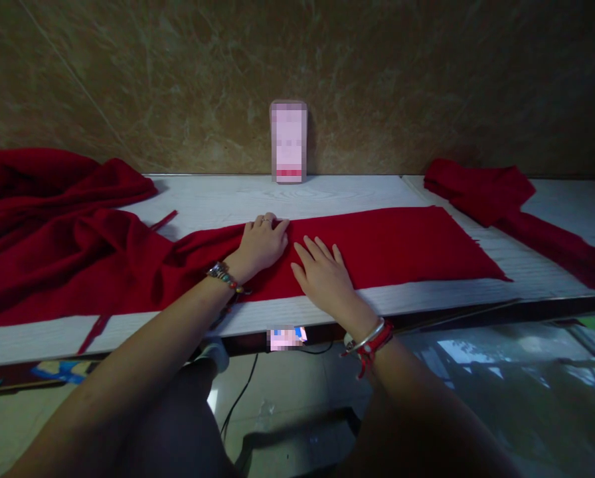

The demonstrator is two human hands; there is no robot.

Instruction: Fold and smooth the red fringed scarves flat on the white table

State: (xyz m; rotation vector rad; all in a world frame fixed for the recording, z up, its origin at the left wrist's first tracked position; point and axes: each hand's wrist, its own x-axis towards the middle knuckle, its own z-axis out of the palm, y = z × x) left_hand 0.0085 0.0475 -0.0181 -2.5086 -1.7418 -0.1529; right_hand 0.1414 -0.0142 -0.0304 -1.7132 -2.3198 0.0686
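Observation:
A long strip of red cloth lies flat on the white wood-grain table, its frayed end to the right. My left hand is closed at the cloth's far edge, the fingers curled and the thumb against the fabric; the fingertips are partly hidden. Just to its right, my right hand rests palm down on the strip with its fingers spread. Left of my hands the same cloth runs into loose folds.
More red cloth is heaped at the left, and another red piece lies crumpled at the right. A phone leans upright against the brown marbled wall. Below the table's front edge hangs a dark cable.

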